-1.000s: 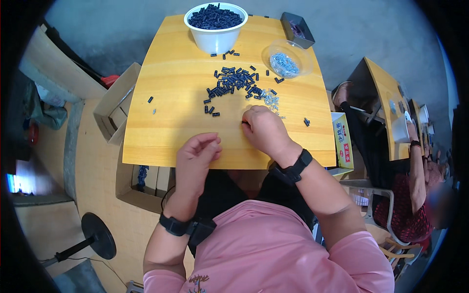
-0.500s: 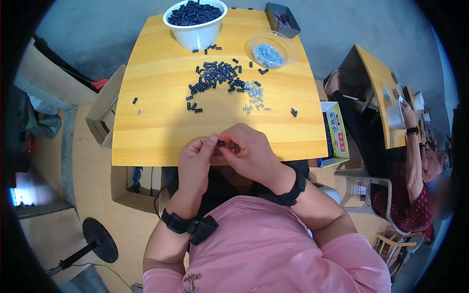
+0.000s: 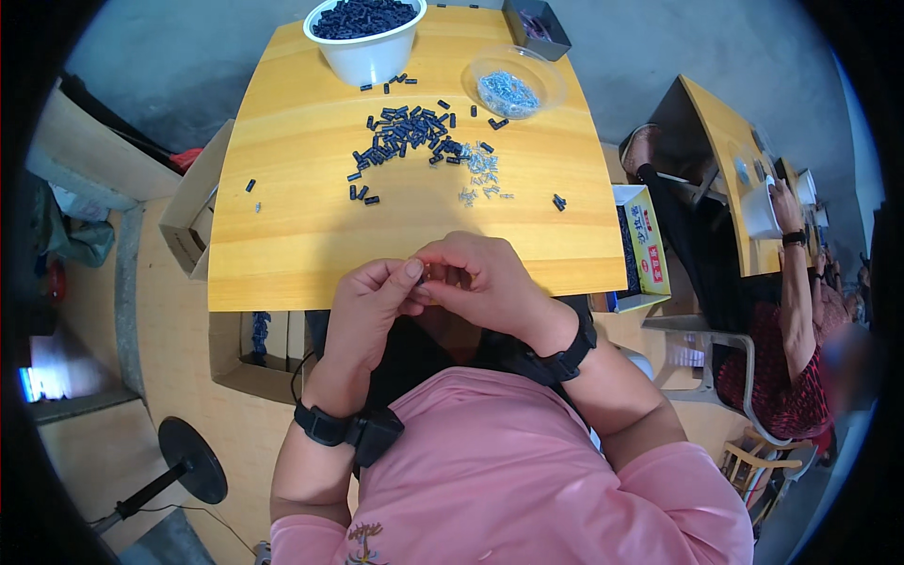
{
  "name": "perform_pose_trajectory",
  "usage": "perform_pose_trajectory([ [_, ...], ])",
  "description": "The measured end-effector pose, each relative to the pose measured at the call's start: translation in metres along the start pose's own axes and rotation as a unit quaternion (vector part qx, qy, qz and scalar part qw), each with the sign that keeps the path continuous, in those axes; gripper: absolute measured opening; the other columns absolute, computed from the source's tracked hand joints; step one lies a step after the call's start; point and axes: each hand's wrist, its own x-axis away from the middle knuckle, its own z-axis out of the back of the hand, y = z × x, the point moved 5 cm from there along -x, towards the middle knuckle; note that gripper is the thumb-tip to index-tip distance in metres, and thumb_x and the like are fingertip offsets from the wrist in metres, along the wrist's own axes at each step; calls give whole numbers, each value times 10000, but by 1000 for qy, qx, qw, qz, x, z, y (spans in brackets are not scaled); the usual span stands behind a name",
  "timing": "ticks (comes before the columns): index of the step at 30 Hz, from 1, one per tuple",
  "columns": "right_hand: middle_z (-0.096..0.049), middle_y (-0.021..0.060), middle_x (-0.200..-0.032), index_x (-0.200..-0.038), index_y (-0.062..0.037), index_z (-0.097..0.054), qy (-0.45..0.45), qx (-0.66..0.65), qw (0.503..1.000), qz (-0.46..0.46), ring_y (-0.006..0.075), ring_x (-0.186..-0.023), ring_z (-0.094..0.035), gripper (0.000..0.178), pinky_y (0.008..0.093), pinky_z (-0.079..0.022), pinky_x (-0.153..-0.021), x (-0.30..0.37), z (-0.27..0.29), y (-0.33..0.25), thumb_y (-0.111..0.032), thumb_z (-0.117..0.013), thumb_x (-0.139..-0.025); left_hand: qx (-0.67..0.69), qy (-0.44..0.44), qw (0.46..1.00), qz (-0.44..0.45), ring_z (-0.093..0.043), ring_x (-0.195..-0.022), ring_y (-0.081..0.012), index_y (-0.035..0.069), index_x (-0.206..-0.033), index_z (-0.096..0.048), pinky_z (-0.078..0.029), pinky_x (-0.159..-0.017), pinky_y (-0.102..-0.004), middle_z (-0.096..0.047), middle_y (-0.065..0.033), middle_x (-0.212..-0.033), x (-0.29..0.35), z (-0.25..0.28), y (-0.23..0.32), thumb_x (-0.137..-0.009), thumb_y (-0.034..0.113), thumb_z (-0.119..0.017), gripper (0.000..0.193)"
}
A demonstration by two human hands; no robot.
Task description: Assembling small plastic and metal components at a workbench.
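Fingertip work on a small dark part [image 3: 422, 279] appears to be the step in hand. The left hand [image 3: 370, 294] and right hand [image 3: 485, 282] pinch it between them near the table's [image 3: 273, 259] front edge. Loose black parts [image 3: 407, 132] lie beyond, beside clear pieces [image 3: 484, 171]. The next move calls for steady, precise finger control.

Both forearms angle inward, so that the hands meet in front of the body; the left forearm [image 3: 309, 476] rises steeply, the right forearm [image 3: 617, 391] slants up and leftward from a bent elbow; the left hand [image 3: 375, 299] and right hand [image 3: 490, 282] come together at the fingertips, pinched closely, left thumb [image 3: 411, 271] uppermost; the right hand's other fingers curl toward its palm.
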Motion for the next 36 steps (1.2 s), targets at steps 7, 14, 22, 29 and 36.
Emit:
perform_pose_trajectory([
  [7, -606, 84, -765, -964, -61, -631, 35, 152, 980, 122, 232, -711, -603, 240, 300, -472, -599, 2, -1, -5, -87, -695, -735, 105, -1, 994, 18, -641, -771, -122, 9, -955, -628, -501, -684, -204, -659, -63, -861, 3, -1, -10, -848, 142, -655, 173],
  [14, -614, 143, -791, -884, -1, -634, 111, 181, 977, -10, 254, -692, -607, 156, 314, -489, -616, 1, 53, 21, -42, -656, -736, 56, 4, 998, 2, -629, -764, -120, 28, -979, -639, -516, -696, -230, -656, -53, -871, 2, 4, -11, -859, 129, -633, 158],
  [22, -591, 169, -742, -794, -2, -636, 73, 328, 939, -67, 323, -692, -588, 102, 384, -480, -654, -14, 88, 41, -88, -635, -737, 67, 21, 998, 8, -623, -751, -117, 16, -988, -631, -511, -684, -228, -650, -55, -853, -1, 9, -14, -868, 128, -617, 164],
  [29, -591, 176, -739, -728, -12, -615, 7, 344, 938, -49, 345, -727, -582, 91, 416, -468, -651, -52, 62, 26, -102, -606, -737, 62, 19, 998, 5, -620, -744, -113, 16, -995, -630, -510, -672, -226, -647, -50, -849, 0, 10, -15, -875, 132, -606, 168],
  [36, -590, 173, -734, -774, 4, -592, -21, 381, 923, -45, 334, -687, -579, 86, 365, -463, -616, -47, 50, 45, -70, -608, -734, 60, 13, 998, 17, -623, -726, -119, 14, -986, -632, -518, -653, -232, -647, -51, -833, -1, 10, -17, -872, 138, -609, 170],
])
